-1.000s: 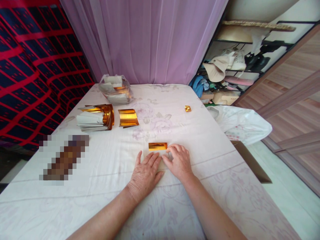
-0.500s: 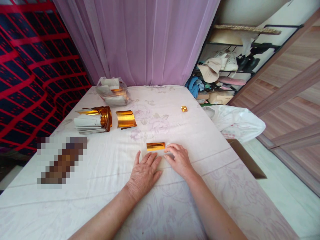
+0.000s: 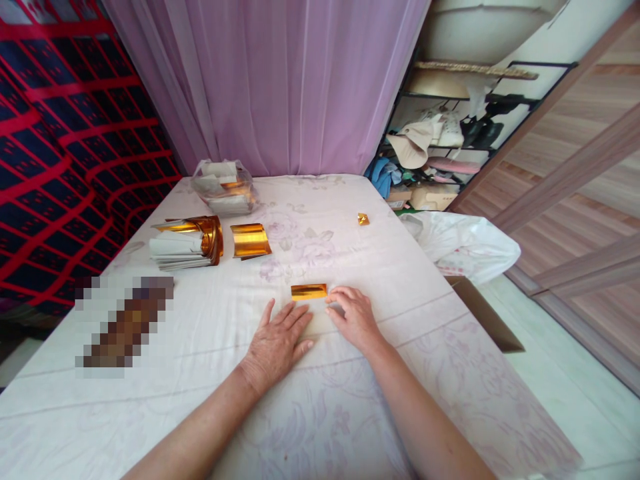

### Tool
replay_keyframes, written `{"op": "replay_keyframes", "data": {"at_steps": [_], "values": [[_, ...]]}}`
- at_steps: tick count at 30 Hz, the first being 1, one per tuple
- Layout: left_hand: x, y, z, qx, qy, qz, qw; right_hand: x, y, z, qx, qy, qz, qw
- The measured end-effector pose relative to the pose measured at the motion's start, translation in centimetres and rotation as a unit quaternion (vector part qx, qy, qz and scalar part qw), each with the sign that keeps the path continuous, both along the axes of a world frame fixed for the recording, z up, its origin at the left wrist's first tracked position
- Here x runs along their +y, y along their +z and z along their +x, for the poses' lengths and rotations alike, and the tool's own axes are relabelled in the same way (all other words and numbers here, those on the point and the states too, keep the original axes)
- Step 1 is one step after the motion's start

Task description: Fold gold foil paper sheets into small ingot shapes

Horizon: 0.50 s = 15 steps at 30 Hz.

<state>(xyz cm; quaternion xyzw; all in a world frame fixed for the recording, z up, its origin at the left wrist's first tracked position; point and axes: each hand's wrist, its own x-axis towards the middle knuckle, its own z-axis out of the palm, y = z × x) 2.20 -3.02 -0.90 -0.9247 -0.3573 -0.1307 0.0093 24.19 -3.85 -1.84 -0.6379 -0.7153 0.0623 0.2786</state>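
Observation:
A narrow folded strip of gold foil paper [image 3: 309,292] lies on the floral tablecloth in front of both hands. My left hand [image 3: 277,339] rests flat just below the strip's left part, fingers spread and holding nothing. Near the strip's right end is my right hand [image 3: 354,320], its fingers loosely bent, with a gap between thumb and forefinger and nothing between them. Farther off, a small folded gold piece [image 3: 363,219] sits to the right. On the left are a short stack of gold foil sheets [image 3: 250,240] and a thicker bundle of them [image 3: 186,245].
A clear plastic bag [image 3: 224,190] of more foil paper stands at the table's back left. A pixelated dark object [image 3: 127,323] lies at the left edge. Beyond the right edge are a white plastic bag [image 3: 465,243], a shelf rack and wooden doors. A purple curtain [image 3: 280,87] hangs behind.
My left hand has drawn back slightly to the left, away from the strip. The right hand stays by the strip's end. The whole view has shifted a little.

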Motion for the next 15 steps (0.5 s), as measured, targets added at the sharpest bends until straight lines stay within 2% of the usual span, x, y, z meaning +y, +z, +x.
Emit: {"op": "replay_keyframes", "data": {"at_steps": [7,15], "values": [[0.1,0.3,-2.1,0.011,0.001,0.004,1.0,0.0,0.2,-0.1,0.013,-0.002,-0.007,1.0],[0.3,0.6,-2.9,0.024,0.002,0.016,1.0,0.1,0.1,-0.1,0.005,-0.005,0.0,1.0]]}}
